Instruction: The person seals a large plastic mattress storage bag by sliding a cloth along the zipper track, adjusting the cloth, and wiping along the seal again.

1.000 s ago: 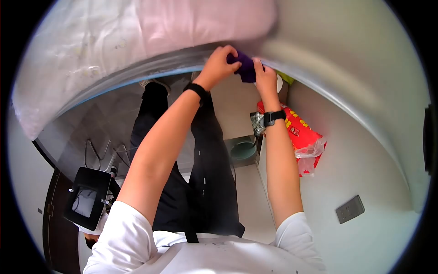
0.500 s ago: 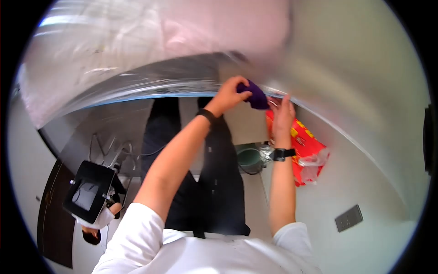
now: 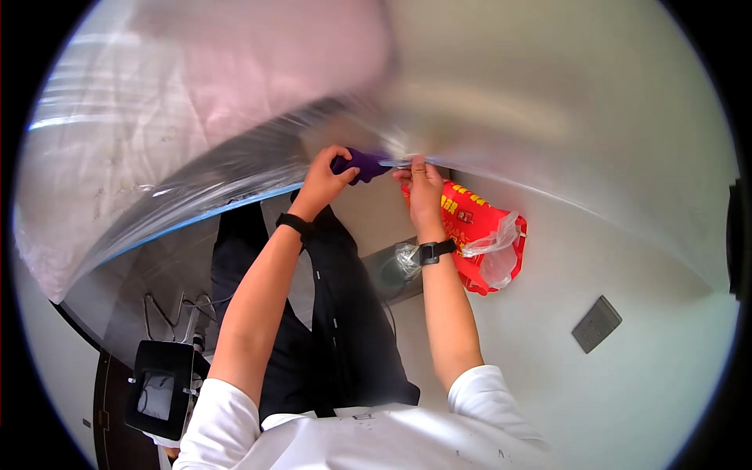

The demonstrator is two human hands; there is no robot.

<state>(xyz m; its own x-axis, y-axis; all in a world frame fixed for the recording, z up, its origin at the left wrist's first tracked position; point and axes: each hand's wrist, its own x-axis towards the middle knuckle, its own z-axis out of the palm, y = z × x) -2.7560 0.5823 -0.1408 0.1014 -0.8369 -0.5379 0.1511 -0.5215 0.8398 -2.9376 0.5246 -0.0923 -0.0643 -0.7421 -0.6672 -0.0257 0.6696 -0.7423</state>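
Observation:
In the head view, my left hand (image 3: 317, 188) is closed around a soft, dark purple piece (image 3: 362, 166), probably cloth, held against the rim of a large clear plastic bag (image 3: 227, 168). Just right of it, my right hand (image 3: 424, 192) pinches the bag's edge between thumb and fingers. A blue strip (image 3: 188, 216) runs along that edge. Inside the bag lies pale pink bedding (image 3: 266, 66), filling the upper left. The bag's film bunches between my two hands.
Below my right hand, a red plastic bag (image 3: 474, 235) with yellow lettering is against the wall. A dark green bin (image 3: 388, 270) stands beside my legs. A grey wall switch plate (image 3: 597, 323) is at right. A black-framed screen (image 3: 160, 388) on a stand is at lower left.
Both hands have shifted left in view, together with the purple piece and the bag's edge. My view has turned, and the person at lower left is now mostly hidden.

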